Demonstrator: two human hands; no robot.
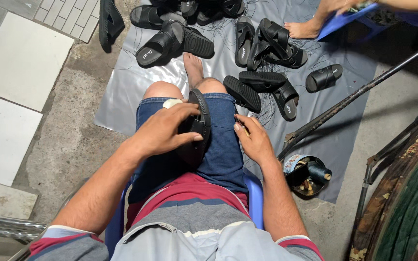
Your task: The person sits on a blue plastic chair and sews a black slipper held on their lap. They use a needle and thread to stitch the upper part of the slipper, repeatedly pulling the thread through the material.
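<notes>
I sit on a blue plastic chair [254, 193] in blue denim shorts. A black slide sandal [197, 126] stands on edge on my lap, sole to the right. My left hand [165, 129] wraps over its strap and grips it. My right hand [252, 139] rests on my right thigh beside the sandal, fingers pinched together, apparently on a thin dark thread; the thread is too fine to make out surely. My bare foot [193, 67] rests on a grey plastic sheet [122, 92].
Many black sandals [175, 42] lie scattered on the sheet with loose black threads. A tin holding a dark thread spool [310, 173] sits right of the chair. Another person's foot [303, 29] and blue stool are at top right. A metal rod [354, 99] slants across the right.
</notes>
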